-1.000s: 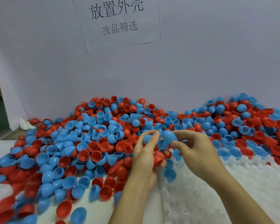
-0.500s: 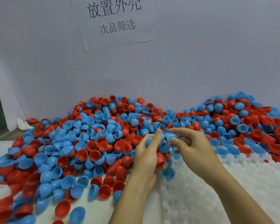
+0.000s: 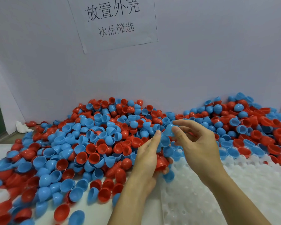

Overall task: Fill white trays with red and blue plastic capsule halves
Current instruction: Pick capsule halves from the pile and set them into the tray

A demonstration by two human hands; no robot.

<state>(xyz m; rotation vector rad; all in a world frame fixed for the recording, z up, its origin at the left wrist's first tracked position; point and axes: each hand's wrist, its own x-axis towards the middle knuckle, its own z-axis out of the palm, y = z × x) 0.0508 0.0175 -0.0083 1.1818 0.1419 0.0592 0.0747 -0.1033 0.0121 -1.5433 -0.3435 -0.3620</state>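
Looking at your bench, the biggest thing is that grey backboard (image 3: 201, 62) with the paper sign (image 3: 113, 21) taped on it. Below it, the heap of red and blue capsule halves (image 3: 88, 135) sprawls from left to right. The white tray (image 3: 217, 192) sits front right, its near sockets bare. Your left hand (image 3: 146, 158) cups a red half (image 3: 161, 163) and some blue ones in curled fingers. Your right hand (image 3: 196, 143) pinches one blue half (image 3: 169, 129) between thumb and forefinger, right above the left hand's fingertips.
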